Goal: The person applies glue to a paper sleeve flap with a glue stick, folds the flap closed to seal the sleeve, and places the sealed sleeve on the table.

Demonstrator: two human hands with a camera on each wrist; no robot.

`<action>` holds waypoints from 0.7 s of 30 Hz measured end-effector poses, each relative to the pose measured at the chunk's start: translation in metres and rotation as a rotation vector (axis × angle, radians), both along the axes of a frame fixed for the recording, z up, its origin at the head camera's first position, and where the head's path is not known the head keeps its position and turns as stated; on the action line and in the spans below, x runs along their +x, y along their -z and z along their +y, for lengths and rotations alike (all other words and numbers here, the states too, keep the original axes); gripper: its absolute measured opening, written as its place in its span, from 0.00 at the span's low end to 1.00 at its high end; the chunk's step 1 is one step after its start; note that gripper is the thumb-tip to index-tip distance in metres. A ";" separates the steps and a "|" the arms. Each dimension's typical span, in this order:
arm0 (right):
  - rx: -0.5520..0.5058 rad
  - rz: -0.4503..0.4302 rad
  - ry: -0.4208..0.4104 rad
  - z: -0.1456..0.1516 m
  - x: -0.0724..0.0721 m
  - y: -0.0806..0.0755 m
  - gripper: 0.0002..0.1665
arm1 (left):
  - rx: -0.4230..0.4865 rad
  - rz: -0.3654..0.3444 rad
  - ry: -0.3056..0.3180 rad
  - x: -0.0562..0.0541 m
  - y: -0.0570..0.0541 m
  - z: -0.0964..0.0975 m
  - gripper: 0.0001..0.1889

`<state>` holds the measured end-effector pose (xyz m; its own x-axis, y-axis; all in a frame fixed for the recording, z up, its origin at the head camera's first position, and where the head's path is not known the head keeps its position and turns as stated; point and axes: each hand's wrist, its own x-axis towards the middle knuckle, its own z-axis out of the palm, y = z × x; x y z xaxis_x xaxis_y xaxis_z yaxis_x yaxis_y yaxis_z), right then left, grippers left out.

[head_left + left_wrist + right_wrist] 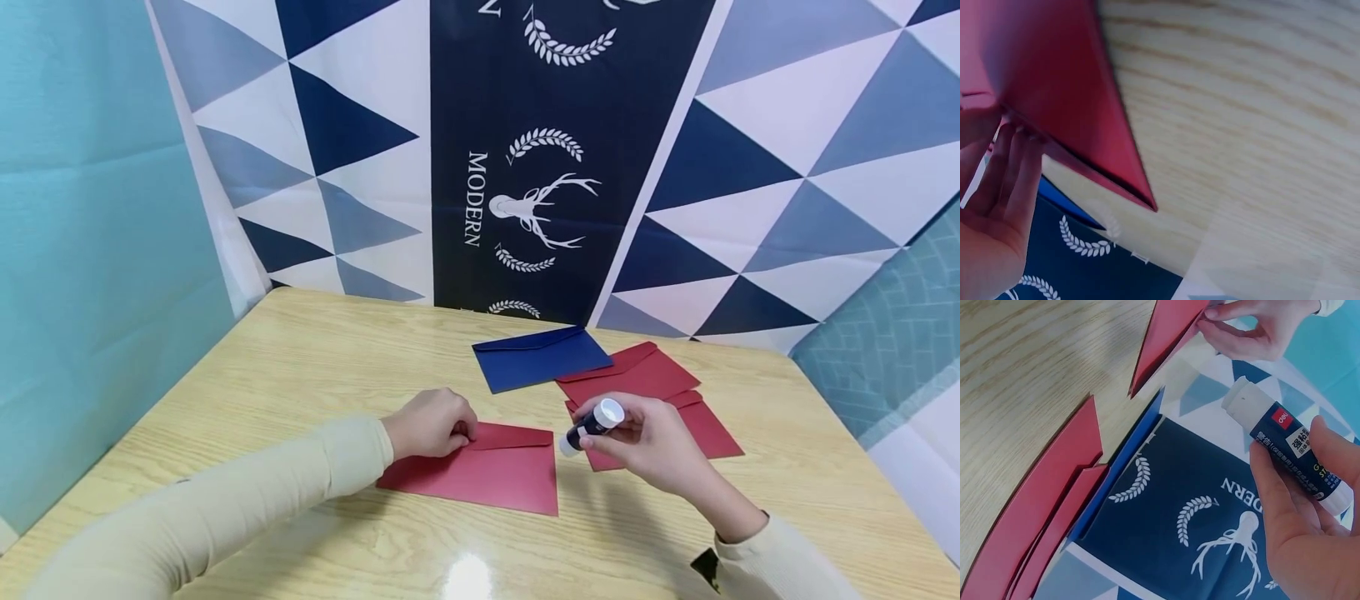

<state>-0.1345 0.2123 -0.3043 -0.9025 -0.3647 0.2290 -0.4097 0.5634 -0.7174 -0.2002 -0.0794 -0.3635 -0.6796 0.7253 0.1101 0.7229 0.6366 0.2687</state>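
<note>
A red envelope [495,483] lies flap side up near the middle of the wooden table. My left hand [435,422] is at its upper edge, thumb and fingers pinching the flap; in the left wrist view those fingers [1015,169] meet the flap's edge. My right hand [651,437] grips a glue stick [1297,450] with a dark blue label and white ends. The stick is tilted, its lower white end just off the envelope's right edge in the head view.
Two more red envelopes [712,429] overlap on the right, behind my right hand. A blue envelope [536,367] lies at the back, its corner over one of them. A patterned cloth [360,183] hangs behind the table's far edge, and a teal sheet [90,208] hangs at the left.
</note>
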 end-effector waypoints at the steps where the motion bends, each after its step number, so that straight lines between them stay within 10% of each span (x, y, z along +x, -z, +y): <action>1: 0.000 -0.001 0.000 0.000 0.000 0.000 0.19 | 0.009 0.005 -0.002 0.000 0.002 0.000 0.06; 15: 0.002 0.034 -0.018 0.002 0.001 -0.006 0.19 | -0.043 -0.096 0.023 -0.006 -0.008 0.010 0.05; 21: -0.011 0.022 -0.024 0.003 0.003 -0.004 0.18 | -0.062 -0.033 0.054 -0.002 -0.006 0.016 0.07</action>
<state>-0.1316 0.2156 -0.3008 -0.8885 -0.3832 0.2523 -0.4382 0.5458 -0.7142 -0.2021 -0.0631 -0.3577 -0.6422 0.7654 0.0423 0.7477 0.6133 0.2543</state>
